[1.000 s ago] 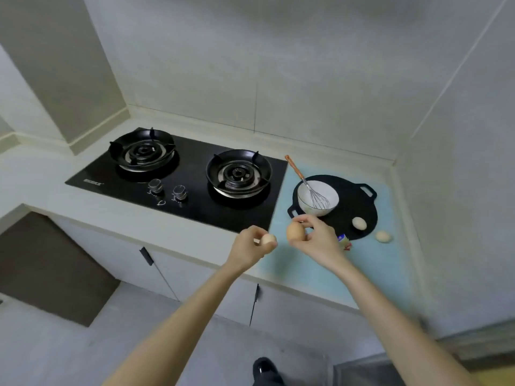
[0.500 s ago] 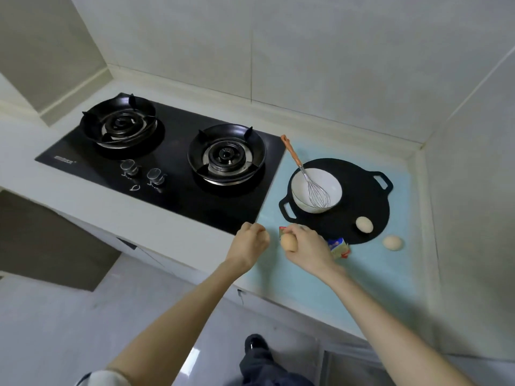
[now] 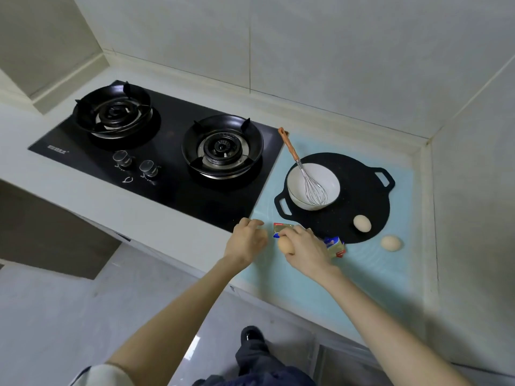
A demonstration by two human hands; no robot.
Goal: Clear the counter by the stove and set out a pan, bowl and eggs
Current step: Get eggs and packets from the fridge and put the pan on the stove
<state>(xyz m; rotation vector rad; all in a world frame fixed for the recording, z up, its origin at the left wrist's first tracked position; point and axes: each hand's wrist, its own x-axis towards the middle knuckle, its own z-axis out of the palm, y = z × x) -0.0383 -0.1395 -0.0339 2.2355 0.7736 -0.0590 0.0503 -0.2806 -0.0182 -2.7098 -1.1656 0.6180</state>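
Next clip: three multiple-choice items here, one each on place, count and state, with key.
1. Where does the white bowl stand? A on the black pan; B in a sink; C on a shelf.
2. How many eggs are visible? A one; B three; C six.
3. What is the right hand doing? A resting flat, empty; B gripping a knife; C gripping a brown egg.
Key: 1 A, it sits on the pan's surface. 2 B, an egg on the pan, another egg on the blue mat, the brown one held. 3 C, fingers curl round it.

Likely a home kitchen: gas stove [image 3: 167, 151] set in tiled counter [image 3: 83, 196].
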